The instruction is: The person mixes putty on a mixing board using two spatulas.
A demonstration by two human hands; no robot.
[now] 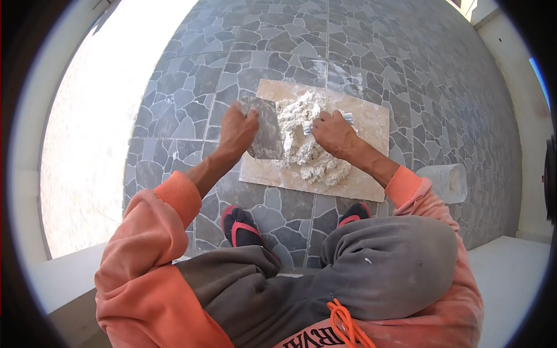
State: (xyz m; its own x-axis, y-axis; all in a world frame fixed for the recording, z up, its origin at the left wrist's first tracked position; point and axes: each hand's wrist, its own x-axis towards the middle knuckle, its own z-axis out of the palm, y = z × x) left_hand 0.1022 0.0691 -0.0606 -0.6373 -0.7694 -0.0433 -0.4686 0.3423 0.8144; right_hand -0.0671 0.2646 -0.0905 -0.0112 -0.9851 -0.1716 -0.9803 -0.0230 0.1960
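Note:
A beige tile (371,124) lies flat on the stone-patterned floor (185,98) in front of my feet. On it sits a lumpy heap of white putty (301,148). My left hand (237,129) grips a wide metal scraper blade (268,130) that stands at the left side of the heap. My right hand (332,133) is closed around a smaller putty knife (307,126), whose blade pushes into the top of the heap. Both sleeves are orange.
A pale plastic container (448,181) lies on its side right of the tile, near my right elbow. My feet in red-strapped sandals (241,226) rest just below the tile. A white ledge (510,272) runs under me; a white wall (516,69) borders the floor on the right.

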